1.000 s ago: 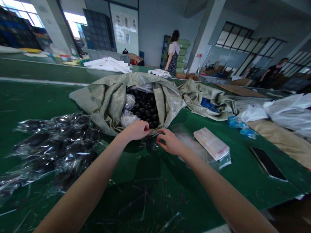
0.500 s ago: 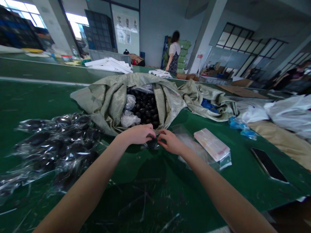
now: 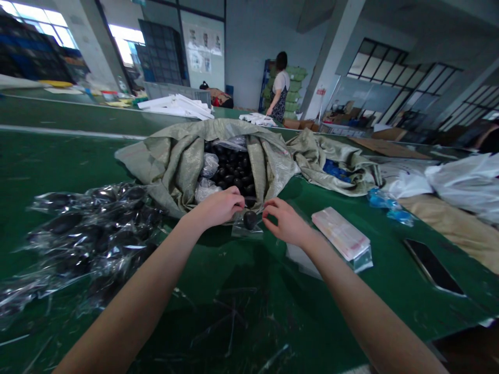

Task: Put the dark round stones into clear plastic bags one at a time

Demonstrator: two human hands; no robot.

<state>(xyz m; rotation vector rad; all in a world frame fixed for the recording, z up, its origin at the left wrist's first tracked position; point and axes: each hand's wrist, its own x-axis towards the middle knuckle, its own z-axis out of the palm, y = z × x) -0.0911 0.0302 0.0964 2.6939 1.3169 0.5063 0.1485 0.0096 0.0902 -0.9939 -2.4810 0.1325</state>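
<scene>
A black egg-shaped piece (image 3: pixel 250 220) lies inside a small transparent plastic bag (image 3: pixel 238 229) on the green table, between my hands. My left hand (image 3: pixel 220 205) is closed in a pinch at the bag's upper left edge; its fingertips partly hide what they grip. To the right of the piece, my right hand (image 3: pixel 287 222) has thumb and forefinger apart, close to the bag. Just behind, a woven sack (image 3: pixel 179 150) gapes open with many loose black pieces (image 3: pixel 234 169) inside. Bagged black pieces (image 3: pixel 83 234) form a pile on the left.
A stack of flat plastic bags (image 3: pixel 341 232) lies right of my right hand. Farther right are a phone (image 3: pixel 433 267) and blue bagged items (image 3: pixel 390 206). A second sack (image 3: pixel 312 150) holds blue things. A person (image 3: pixel 279 85) stands beyond the table.
My hands have drawn apart, the left going slightly up and left, the right moving right. The black piece in its bag now shows between them.
</scene>
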